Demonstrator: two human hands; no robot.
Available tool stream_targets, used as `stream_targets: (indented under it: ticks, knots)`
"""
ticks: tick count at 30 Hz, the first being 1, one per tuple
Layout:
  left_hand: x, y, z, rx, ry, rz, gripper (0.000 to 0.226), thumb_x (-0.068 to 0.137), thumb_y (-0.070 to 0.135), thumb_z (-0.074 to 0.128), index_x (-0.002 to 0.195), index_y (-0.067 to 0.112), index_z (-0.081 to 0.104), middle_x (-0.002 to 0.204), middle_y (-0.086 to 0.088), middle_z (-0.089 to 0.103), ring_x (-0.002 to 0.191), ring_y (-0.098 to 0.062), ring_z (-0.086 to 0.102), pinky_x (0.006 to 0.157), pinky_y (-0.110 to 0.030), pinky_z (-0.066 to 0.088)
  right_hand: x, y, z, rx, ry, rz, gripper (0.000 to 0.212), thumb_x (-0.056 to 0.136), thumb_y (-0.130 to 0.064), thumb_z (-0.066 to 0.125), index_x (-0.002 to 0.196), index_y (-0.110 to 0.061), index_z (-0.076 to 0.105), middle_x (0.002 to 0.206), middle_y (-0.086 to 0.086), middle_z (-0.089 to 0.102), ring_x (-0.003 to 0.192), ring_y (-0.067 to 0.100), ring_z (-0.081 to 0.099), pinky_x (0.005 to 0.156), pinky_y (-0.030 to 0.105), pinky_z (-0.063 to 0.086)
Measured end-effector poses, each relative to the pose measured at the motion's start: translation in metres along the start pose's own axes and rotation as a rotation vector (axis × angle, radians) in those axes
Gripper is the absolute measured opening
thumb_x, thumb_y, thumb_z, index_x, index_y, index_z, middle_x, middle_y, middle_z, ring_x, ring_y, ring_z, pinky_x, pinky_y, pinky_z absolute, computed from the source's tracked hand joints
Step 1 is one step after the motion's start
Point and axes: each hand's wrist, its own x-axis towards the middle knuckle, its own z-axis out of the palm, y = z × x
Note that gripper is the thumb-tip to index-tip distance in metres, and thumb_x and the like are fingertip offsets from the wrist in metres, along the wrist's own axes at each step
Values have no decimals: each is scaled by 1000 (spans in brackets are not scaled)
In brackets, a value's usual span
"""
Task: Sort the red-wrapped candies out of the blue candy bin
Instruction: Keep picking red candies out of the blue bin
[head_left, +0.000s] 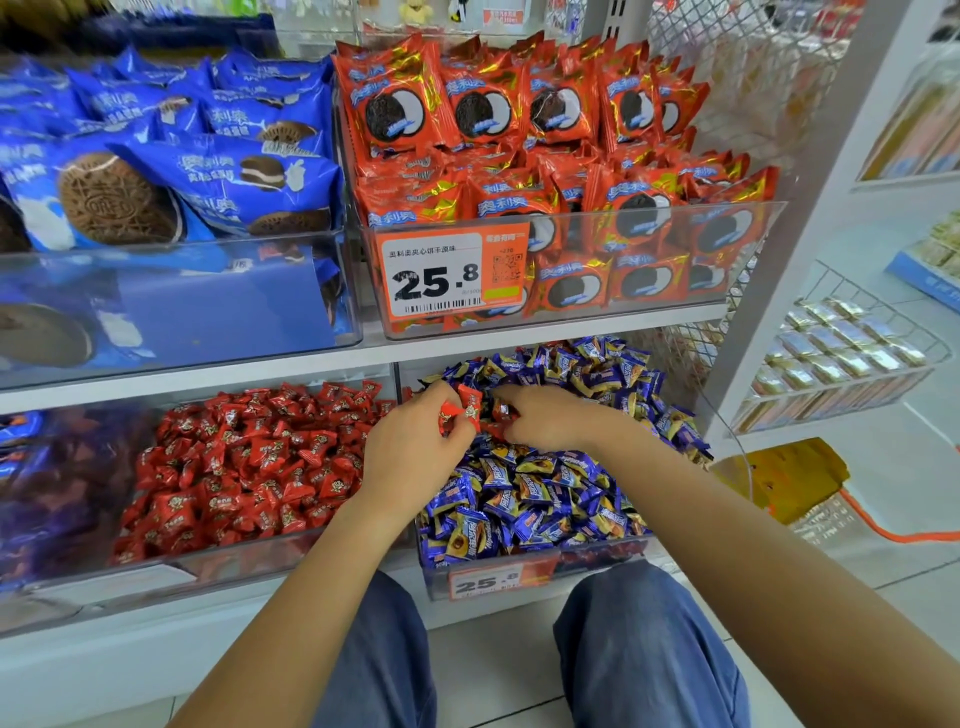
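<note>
The blue candy bin (535, 571) sits on the lower shelf, heaped with blue-and-gold wrapped candies (545, 488). Over its rear left corner, the left hand (415, 441) clutches several red-wrapped candies (460, 410) in curled fingers. Just right of that, the right hand (545, 415) reaches into the heap, its fingers curled onto another red piece (503, 410) lying among the blue ones. Immediately left of the bin stands the red candy bin (171, 566), piled with matching red candies (249, 467). Directly above the blue bin, a clear bin (571, 317) of red Oreo packets (467, 109) carries an orange 25.8 price tag (452, 275); blue Oreo packets (182, 156) fill the bin up and to the left. A smaller 25.8 tag (488, 582) marks the blue bin's front. Right of it are a white shelf post (810, 208) and a wire basket (841, 364).
</note>
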Motion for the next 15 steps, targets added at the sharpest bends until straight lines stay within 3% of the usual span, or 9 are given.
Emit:
stream_targets:
  ticks: [2,4,7,9,12,15]
  knots:
    - [0,0,0,-1,7,1,9,90,29,56,96,23,58,50,9,43,40,-5,38,42,-26,20,6,1,5,19,-81,14,31,93,-15,50,123,-10,45,101,14,60,67,24,60,53,27,42]
    - [1,0,1,12,16,6,9,90,30,56,96,23,58,50,10,42,40,-5,38,42,-25,20,9,2,9,-26,-39,16,16,94,-17,50,107,-7,51,89,11,57,70,25,57,54,28,40]
    - [1,0,1,27,28,11,8,89,30,56,95,24,58,51,11,42,41,-3,38,42,-24,20,10,7,19,-128,123,-20,30,93,-23,54,120,-10,52,104,12,62,91,28,60,69,34,48]
    - [0,1,1,17,27,5,7,89,30,56,94,25,57,51,12,42,40,-3,38,42,-23,20,10,10,26,-119,202,-47,31,94,-22,53,124,-14,52,108,12,64,95,31,61,69,33,46]
    - [0,1,-1,-46,13,-17,5,89,29,56,93,26,56,53,8,48,39,-6,39,42,-24,23,7,17,28,-14,293,-84,29,96,-22,52,124,-16,53,101,12,67,84,28,62,62,29,42]
    - [-1,1,-4,-276,58,-62,3,90,25,58,93,26,57,63,1,59,41,-10,40,47,-32,34,1,26,20,179,445,-39,29,96,-22,53,124,-16,55,89,7,67,66,20,59,52,25,43]
